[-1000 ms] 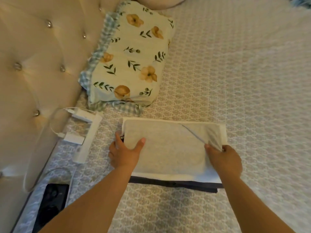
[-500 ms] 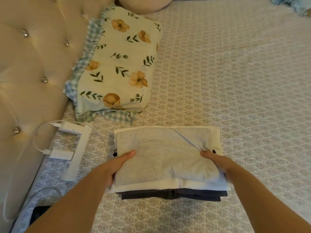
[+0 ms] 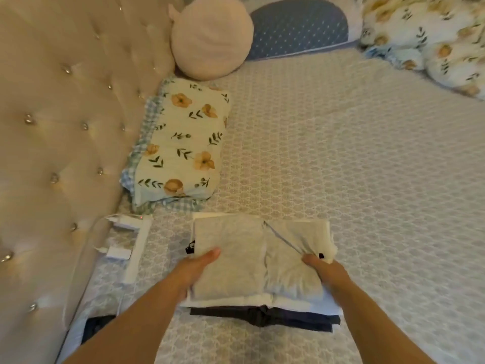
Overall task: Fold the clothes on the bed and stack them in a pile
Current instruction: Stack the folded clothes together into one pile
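Gripping the stack of folded clothes [image 3: 262, 269] at its 9 and 3 o'clock sides, left hand [image 3: 193, 269] and right hand [image 3: 326, 271] curl fingers under it on the patterned bed [image 3: 341, 166].

The top folded cloth [image 3: 236, 256] is gray, with white and dark clothes [image 3: 265, 315] under it. The pillow [image 3: 181, 145] has orange flowers. The round cushion [image 3: 210, 38] at the top is pink.

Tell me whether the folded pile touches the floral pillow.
Apart. The head view shows a strip of bedspread between the folded pile and floral pillow.
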Tool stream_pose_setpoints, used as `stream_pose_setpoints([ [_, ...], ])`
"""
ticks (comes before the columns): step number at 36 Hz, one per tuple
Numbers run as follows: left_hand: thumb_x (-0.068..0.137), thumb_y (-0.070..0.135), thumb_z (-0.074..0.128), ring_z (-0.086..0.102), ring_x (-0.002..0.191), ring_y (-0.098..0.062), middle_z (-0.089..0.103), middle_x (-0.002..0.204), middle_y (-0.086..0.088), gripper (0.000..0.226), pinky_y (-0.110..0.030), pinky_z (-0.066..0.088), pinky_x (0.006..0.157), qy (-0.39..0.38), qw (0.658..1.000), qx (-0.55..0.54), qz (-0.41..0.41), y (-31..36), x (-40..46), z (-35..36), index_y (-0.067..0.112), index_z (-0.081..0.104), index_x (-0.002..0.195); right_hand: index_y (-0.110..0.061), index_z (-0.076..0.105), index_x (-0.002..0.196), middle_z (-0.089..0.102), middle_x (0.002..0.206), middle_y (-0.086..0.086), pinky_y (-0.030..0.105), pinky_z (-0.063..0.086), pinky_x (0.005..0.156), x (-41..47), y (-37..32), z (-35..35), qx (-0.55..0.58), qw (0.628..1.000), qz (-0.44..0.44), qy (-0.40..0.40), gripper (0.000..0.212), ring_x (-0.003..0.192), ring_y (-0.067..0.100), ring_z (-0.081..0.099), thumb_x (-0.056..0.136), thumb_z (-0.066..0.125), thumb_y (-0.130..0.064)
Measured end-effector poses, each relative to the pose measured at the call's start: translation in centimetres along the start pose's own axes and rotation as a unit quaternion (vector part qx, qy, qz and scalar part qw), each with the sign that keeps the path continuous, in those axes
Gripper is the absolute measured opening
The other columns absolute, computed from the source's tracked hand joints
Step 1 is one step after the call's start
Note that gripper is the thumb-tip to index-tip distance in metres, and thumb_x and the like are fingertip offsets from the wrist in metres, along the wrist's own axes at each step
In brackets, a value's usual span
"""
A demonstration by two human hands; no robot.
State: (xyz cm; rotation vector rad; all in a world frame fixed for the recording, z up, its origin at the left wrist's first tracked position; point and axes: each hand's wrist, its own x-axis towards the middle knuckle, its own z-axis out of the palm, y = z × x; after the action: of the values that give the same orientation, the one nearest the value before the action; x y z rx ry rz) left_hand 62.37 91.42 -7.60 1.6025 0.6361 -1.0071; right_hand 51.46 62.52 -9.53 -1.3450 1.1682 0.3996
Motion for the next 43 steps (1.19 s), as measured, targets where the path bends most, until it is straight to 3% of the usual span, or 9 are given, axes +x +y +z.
stream_pose_setpoints([
  [6,0.043,0.056,0.082,0.072,0.074,-0.021,0.075,0.082,-0.006,0.069,-0.029,0.056,0.059,-0.023,0.997,0.058,0.039,4.0,-8.1,6.9,0.014,0.069,0.096,-0.006,0.054,0.126,0.061,0.104,0.011,0.042,0.047,0.087,-7.7,0.4,-8.5,0.058,0.997,-0.012,0.047,0.061,0.097,0.031,0.058,0.078,0.074,-0.038],
  [9,0.047,0.057,0.079,0.070,0.082,-0.025,0.074,0.088,-0.009,0.068,-0.033,0.056,0.065,-0.039,0.994,0.088,0.049,4.2,-12.4,12.5,0.013,0.068,0.097,-0.004,0.050,0.131,0.057,0.115,0.014,0.042,0.045,0.086,-11.6,1.2,-14.3,0.081,0.994,-0.007,0.078,0.067,0.098,0.031,0.055,0.079,0.073,-0.040],
  [13,0.049,0.059,0.077,0.067,0.092,-0.029,0.071,0.099,-0.012,0.072,-0.043,0.055,0.086,-0.051,0.990,0.111,0.074,2.8,-17.2,20.4,0.011,0.067,0.102,-0.003,0.052,0.128,0.056,0.092,0.006,0.035,0.042,0.069,-14.8,2.8,-22.9,0.102,0.990,-0.013,0.099,0.064,0.075,0.023,0.053,0.079,0.073,-0.039],
  [23,0.061,0.060,0.076,0.064,0.087,-0.026,0.066,0.097,-0.010,0.066,-0.037,0.054,0.077,-0.075,0.980,0.154,0.098,-2.1,-25.8,40.3,0.012,0.061,0.104,0.000,0.051,0.127,0.059,0.098,0.012,0.035,0.044,0.069,-20.9,8.1,-43.9,0.155,0.979,-0.009,0.132,0.062,0.077,0.024,0.055,0.079,0.075,-0.033],
  [27,0.069,0.059,0.073,0.059,0.104,-0.033,0.062,0.115,-0.016,0.073,-0.046,0.049,0.093,-0.093,0.974,0.180,0.099,-2.6,-27.8,47.2,0.006,0.059,0.118,0.000,0.050,0.128,0.055,0.098,0.012,0.034,0.041,0.068,-22.6,9.8,-50.6,0.170,0.972,-0.001,0.160,0.066,0.071,0.022,0.051,0.078,0.076,-0.034],
  [31,0.069,0.060,0.073,0.061,0.100,-0.033,0.064,0.112,-0.015,0.073,-0.048,0.049,0.094,-0.117,0.965,0.212,0.105,-2.7,-28.7,53.2,0.006,0.060,0.117,-0.002,0.051,0.128,0.056,0.094,0.009,0.034,0.043,0.065,-22.4,11.9,-56.0,0.196,0.964,-0.002,0.181,0.066,0.071,0.021,0.053,0.077,0.076,-0.037],
  [36,0.067,0.060,0.073,0.063,0.098,-0.033,0.065,0.114,-0.016,0.077,-0.046,0.052,0.089,-0.143,0.955,0.238,0.105,-2.6,-29.3,59.5,0.006,0.060,0.121,-0.001,0.047,0.133,0.055,0.126,0.018,0.040,0.047,0.081,-22.0,14.4,-61.3,0.219,0.953,0.004,0.212,0.077,0.094,0.032,0.055,0.074,0.077,-0.042],
  [39,0.066,0.059,0.075,0.063,0.092,-0.031,0.064,0.116,-0.016,0.081,-0.040,0.053,0.077,-0.148,0.955,0.237,0.103,-3.3,-30.1,63.6,0.005,0.058,0.123,-0.002,0.050,0.131,0.058,0.122,0.017,0.046,0.049,0.093,-21.6,15.6,-65.5,0.221,0.952,-0.005,0.209,0.075,0.103,0.035,0.057,0.074,0.077,-0.042],
  [43,0.066,0.059,0.076,0.063,0.095,-0.032,0.065,0.111,-0.015,0.071,-0.047,0.053,0.088,-0.153,0.953,0.237,0.114,-3.9,-30.0,70.3,0.010,0.059,0.115,-0.005,0.049,0.133,0.057,0.126,0.016,0.048,0.047,0.097,-20.1,16.5,-71.6,0.231,0.949,-0.020,0.214,0.075,0.109,0.035,0.056,0.074,0.077,-0.042],
])
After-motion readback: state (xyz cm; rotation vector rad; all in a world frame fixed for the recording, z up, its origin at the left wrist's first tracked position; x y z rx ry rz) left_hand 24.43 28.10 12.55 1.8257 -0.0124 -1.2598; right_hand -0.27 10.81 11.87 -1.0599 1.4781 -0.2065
